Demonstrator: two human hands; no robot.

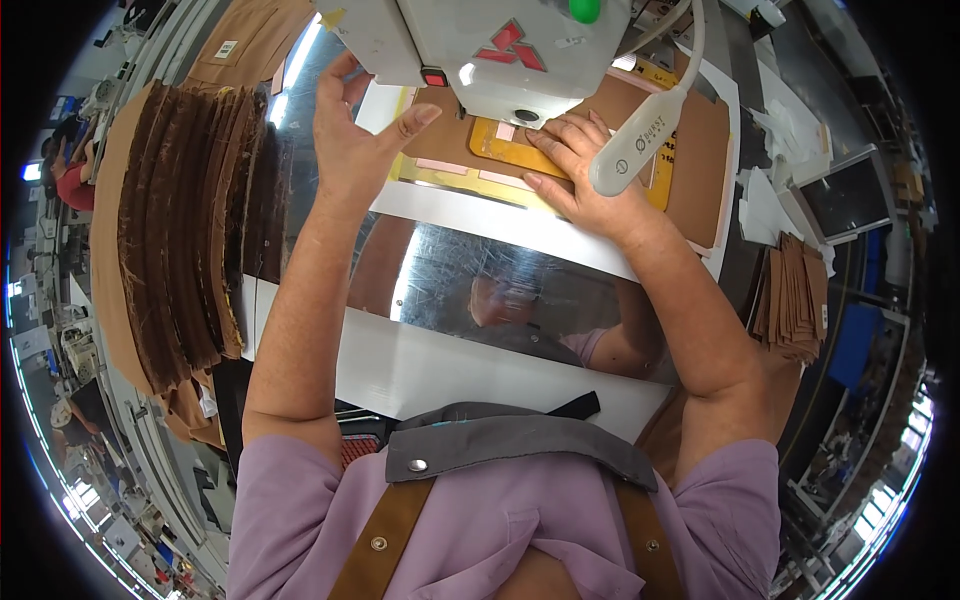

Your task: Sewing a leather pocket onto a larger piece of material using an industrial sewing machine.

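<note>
My left hand is raised beside the left side of the white sewing machine head. Its thumb stands well apart from the fingers, and nothing shows in its grasp. The fingertips are near the machine housing; whether they touch it I cannot tell. My right hand lies flat, fingers extended, on a yellow frame-shaped template under the machine head. Beneath that template is a brown cloth panel, on a pale sheet with yellow edging. The machine head hides the needle area.
A thick stack of brown cloth pieces stands at the left. Smaller brown pieces are piled at the right, below a dark screen. A white lamp hangs over my right hand. Shiny metal plate lies nearer me.
</note>
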